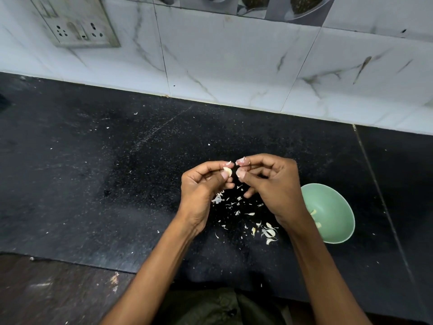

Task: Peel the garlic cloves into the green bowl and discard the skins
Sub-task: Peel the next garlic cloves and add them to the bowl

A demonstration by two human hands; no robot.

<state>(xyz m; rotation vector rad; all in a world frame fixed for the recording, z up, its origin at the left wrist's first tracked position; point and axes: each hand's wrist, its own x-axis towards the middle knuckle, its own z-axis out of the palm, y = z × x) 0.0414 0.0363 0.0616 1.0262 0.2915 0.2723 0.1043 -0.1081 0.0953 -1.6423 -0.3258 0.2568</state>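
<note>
Head view looks down on two bare forearms reaching over a black counter (82,184). Loose garlic skins (269,232) lie scattered between the wrists. At 3 o'clock from them the green bowl (337,207) sits, partly hidden by the right forearm, with pale pieces inside. Above the skins, the left hand (201,184) pinches a garlic clove (227,171); the right hand (269,181), fingertips narrowly pinched on a scrap of skin, is just beside it. At 12 o'clock rises the marbled tile wall (234,55), with a socket plate (77,22) at 10 o'clock.
</note>
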